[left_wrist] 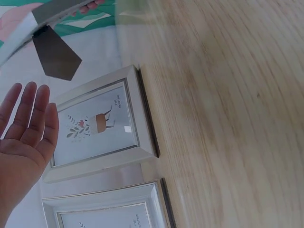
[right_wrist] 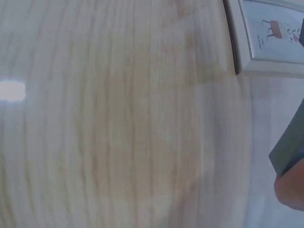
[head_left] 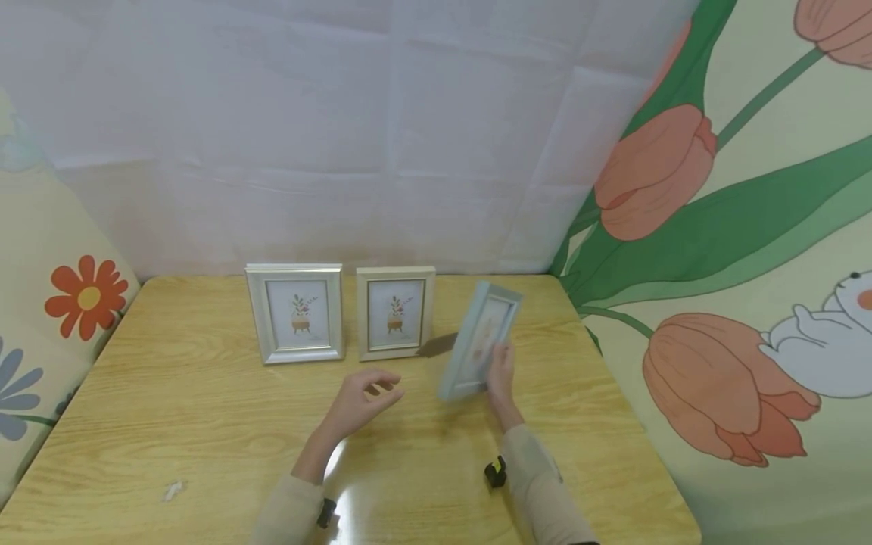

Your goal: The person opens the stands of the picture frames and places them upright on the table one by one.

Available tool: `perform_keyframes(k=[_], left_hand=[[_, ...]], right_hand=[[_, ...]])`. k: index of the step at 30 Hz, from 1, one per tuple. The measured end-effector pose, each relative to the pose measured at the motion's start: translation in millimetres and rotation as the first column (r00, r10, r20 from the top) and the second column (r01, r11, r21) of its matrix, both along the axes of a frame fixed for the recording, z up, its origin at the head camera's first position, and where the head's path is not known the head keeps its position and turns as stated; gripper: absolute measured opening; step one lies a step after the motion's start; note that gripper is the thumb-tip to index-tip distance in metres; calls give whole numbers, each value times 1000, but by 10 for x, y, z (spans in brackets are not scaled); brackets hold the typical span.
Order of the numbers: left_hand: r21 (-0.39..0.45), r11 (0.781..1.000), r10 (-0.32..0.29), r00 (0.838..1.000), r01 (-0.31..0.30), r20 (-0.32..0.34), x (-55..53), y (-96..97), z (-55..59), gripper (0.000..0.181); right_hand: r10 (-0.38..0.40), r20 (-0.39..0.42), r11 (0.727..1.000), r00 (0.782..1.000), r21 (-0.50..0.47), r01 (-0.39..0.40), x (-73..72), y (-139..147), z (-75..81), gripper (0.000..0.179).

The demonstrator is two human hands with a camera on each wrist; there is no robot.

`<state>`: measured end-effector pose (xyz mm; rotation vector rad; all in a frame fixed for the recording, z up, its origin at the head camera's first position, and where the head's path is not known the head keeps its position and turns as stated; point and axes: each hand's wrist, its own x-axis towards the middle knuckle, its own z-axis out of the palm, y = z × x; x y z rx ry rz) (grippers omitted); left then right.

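Observation:
My right hand point(head_left: 502, 378) grips a light blue picture frame point(head_left: 462, 348) by its lower right side. The frame is tilted and turned leftward, and a dark stand leg point(head_left: 437, 346) sticks out behind it. In the left wrist view that leg point(left_wrist: 57, 57) shows as a flat brown-grey flap. My left hand point(head_left: 356, 401) holds nothing, its fingers loosely extended above the table. Nearest to it stands a cream picture frame point(head_left: 362, 318) with a potted-plant print. A silver picture frame point(head_left: 255, 318) stands left of that one. The right wrist view shows only a fingertip point(right_wrist: 290, 187) and the blue frame's edge point(right_wrist: 289, 147).
The wood-grain table point(head_left: 225, 424) has a small pale scuff point(head_left: 173, 490) at front left. White cloth point(head_left: 327, 151) hangs behind it. A tulip-patterned wall covering point(head_left: 722, 386) runs along the right side, and a flower-patterned one point(head_left: 88, 299) along the left.

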<state>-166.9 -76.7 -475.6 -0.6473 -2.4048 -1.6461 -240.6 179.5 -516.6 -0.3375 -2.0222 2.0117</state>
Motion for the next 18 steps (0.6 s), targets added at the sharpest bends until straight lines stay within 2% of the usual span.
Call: perform_keyframes(k=[5, 14, 18], left_hand=[[3, 1000, 2, 1000, -1, -7, 0, -4, -20, 21], [-11, 1000, -4, 1000, 4, -24, 1, -26, -62, 20], [-16, 1000, -2, 1000, 1, -19, 14, -37, -48, 20]], right_hand=[[-28, -8, 999, 1000, 31, 29, -57, 78, 8, 46], [-114, -98, 993, 989, 8, 115, -138, 159, -7, 37], [-121, -135, 992, 983, 8, 123, -162, 181, 4, 38]])
